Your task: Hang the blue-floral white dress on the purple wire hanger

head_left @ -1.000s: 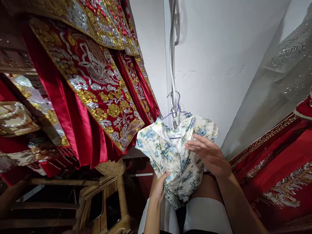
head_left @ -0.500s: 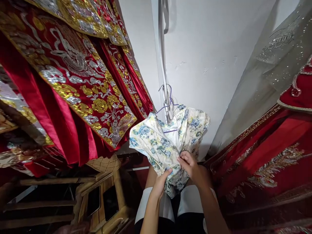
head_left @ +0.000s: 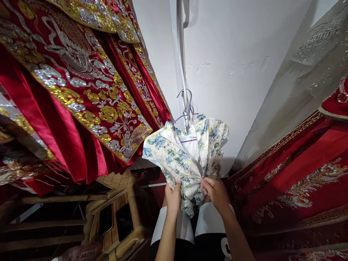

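Note:
A short-sleeved floral blouse [head_left: 176,156], white with blue and yellow flowers, hangs in front of me on a purple hanger [head_left: 190,108]. Its neckline is open in a V. My left hand [head_left: 173,195] grips the cloth at the left side of the waist, thumb on top and the other fingers mostly behind the fabric. At the front edge on the right of the waist, my right hand [head_left: 214,191] pinches the cloth between thumb and fingers. The blouse's lower part bunches and drapes between my hands, above my knees.
A red costume [head_left: 108,101] with gold and silver embroidery hangs at left. Below it stands a wooden chair [head_left: 136,217] with two phones [head_left: 105,220] on it. A white wall [head_left: 223,65] rises ahead. Sheer sparkling fabric [head_left: 293,83] and red beaded garments [head_left: 293,174] hang at right.
My left hand has shifted left and slightly up to the blouse's side. The right hand has moved slightly down along the front edge. The blouse's waist is spread a little differently.

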Tool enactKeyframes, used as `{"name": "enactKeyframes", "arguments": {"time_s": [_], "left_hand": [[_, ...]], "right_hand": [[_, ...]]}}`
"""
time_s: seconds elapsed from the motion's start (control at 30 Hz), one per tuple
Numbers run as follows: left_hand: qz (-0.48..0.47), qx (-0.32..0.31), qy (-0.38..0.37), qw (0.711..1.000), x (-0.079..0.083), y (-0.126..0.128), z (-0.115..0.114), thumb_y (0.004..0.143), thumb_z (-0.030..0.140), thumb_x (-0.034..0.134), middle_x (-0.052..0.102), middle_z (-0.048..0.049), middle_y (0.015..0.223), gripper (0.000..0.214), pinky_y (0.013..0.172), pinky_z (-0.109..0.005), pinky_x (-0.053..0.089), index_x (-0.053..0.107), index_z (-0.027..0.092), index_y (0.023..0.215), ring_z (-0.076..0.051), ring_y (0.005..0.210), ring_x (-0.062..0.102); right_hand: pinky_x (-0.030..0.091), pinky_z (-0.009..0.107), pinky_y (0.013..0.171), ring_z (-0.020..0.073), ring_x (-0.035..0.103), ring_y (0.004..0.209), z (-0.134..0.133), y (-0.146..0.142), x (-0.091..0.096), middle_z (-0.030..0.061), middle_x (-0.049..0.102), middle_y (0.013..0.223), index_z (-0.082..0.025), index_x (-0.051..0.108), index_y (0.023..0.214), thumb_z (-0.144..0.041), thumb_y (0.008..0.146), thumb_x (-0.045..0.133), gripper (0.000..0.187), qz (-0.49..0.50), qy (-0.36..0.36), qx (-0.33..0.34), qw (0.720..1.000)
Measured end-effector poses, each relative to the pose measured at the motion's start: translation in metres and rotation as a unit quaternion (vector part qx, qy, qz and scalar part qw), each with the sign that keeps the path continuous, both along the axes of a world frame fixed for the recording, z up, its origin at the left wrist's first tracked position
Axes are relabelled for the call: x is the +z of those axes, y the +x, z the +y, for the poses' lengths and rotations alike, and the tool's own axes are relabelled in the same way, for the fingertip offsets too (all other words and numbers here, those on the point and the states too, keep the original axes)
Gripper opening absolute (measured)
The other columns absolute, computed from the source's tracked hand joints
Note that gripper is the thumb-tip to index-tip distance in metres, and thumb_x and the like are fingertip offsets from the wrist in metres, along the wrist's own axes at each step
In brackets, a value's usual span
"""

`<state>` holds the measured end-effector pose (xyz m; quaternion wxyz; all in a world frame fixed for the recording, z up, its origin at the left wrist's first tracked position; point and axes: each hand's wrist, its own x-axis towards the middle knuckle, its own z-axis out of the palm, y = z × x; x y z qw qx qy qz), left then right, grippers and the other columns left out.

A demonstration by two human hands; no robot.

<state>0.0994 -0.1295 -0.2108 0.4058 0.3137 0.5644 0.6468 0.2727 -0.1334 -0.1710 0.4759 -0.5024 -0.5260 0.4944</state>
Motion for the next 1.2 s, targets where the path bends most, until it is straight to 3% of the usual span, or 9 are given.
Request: {"name": "enactKeyframes", "arguments": {"time_s": [0.13,0.3,0.43,0.53,0.77,0.87,1.0,1.1,1.2], "left_hand": [[0.167,0.129,0.112,0.971,-0.003,0.012,-0.011,0.077,0.026,0.075,0.042,-0.0133,0.153,0.057,0.123,-0.043,0.026,0.055,0.025,0.130,-0.032,0.147,0.036],[0.149,-0.124,0.112,0.975,-0.013,0.045,-0.020,0.076,0.018,0.067,0.064,-0.0064,0.097,0.018,0.092,-0.034,0.048,0.063,0.022,0.093,-0.025,0.098,0.061],[0.144,-0.169,0.123,0.967,-0.016,0.053,-0.015,0.083,0.023,0.062,0.054,-0.0023,0.074,0.017,0.071,-0.029,0.043,0.052,0.022,0.069,-0.020,0.074,0.053],[0.196,-0.177,0.132,0.955,-0.018,0.047,-0.010,0.089,0.025,0.057,0.057,-0.0046,0.077,0.019,0.075,-0.032,0.043,0.056,0.022,0.071,-0.023,0.079,0.055],[0.232,-0.211,0.106,0.944,-0.027,0.035,0.001,0.088,0.026,0.059,0.060,-0.0064,0.079,0.017,0.077,-0.031,0.043,0.064,0.021,0.073,-0.023,0.080,0.057],[0.230,-0.234,0.111,0.938,-0.021,0.033,0.010,0.088,0.028,0.060,0.064,-0.0078,0.081,0.016,0.078,-0.032,0.045,0.071,0.021,0.077,-0.024,0.082,0.059],[0.228,-0.265,0.145,0.926,0.017,0.032,0.024,0.088,0.028,0.064,0.071,-0.0099,0.092,0.018,0.086,-0.035,0.049,0.077,0.021,0.098,-0.026,0.089,0.065],[0.236,-0.204,0.230,0.922,0.073,0.027,0.040,0.095,0.031,0.059,0.073,-0.0101,0.103,0.027,0.090,-0.035,0.050,0.073,0.023,0.117,-0.024,0.095,0.067],[0.297,-0.101,0.339,0.887,0.135,0.019,0.063,0.099,0.030,0.056,0.072,-0.0092,0.111,0.032,0.090,-0.034,0.051,0.067,0.023,0.128,-0.021,0.097,0.066]], "right_hand": [[0.031,0.030,0.051,0.0156,0.042,0.049,0.001,-0.009,0.004,-0.0003,0.050,0.049,-0.022,0.060,0.061,-0.044,0.078,0.057,0.028,0.073,-0.042,0.023,0.996],[0.029,0.026,0.046,0.0123,0.040,0.041,-0.003,-0.026,-0.002,0.0006,0.056,0.044,-0.020,0.061,0.060,-0.043,0.074,0.056,0.028,0.091,-0.064,0.078,0.991],[0.024,0.026,0.043,0.0114,0.036,0.038,0.000,-0.027,0.005,-0.0008,0.053,0.043,-0.019,0.064,0.064,-0.045,0.074,0.059,0.029,0.104,-0.083,0.058,0.989],[0.024,0.027,0.044,0.0115,0.034,0.041,0.021,-0.024,0.036,-0.0030,0.048,0.044,-0.018,0.069,0.070,-0.046,0.077,0.062,0.030,0.140,-0.041,0.008,0.989],[0.021,0.024,0.041,0.0072,0.026,0.044,0.096,0.001,0.158,-0.0060,0.044,0.051,-0.018,0.064,0.069,-0.037,0.074,0.074,0.023,0.238,0.066,0.057,0.967],[0.019,0.023,0.040,0.0068,0.028,0.042,0.101,0.005,0.173,-0.0070,0.043,0.049,-0.015,0.068,0.080,-0.037,0.076,0.072,0.022,0.255,0.105,0.052,0.960],[0.022,0.022,0.038,0.0079,0.037,0.040,0.091,-0.004,0.155,-0.0055,0.050,0.048,-0.016,0.068,0.083,-0.046,0.078,0.071,0.030,0.203,0.116,0.018,0.972],[0.027,0.022,0.040,0.0087,0.040,0.040,0.084,-0.010,0.147,-0.0045,0.052,0.047,-0.017,0.066,0.077,-0.049,0.079,0.069,0.031,0.165,0.102,0.039,0.980],[0.029,0.023,0.042,0.0092,0.040,0.041,0.078,-0.012,0.152,-0.0037,0.052,0.046,-0.018,0.065,0.072,-0.046,0.082,0.065,0.029,0.121,0.115,0.065,0.984]]}}
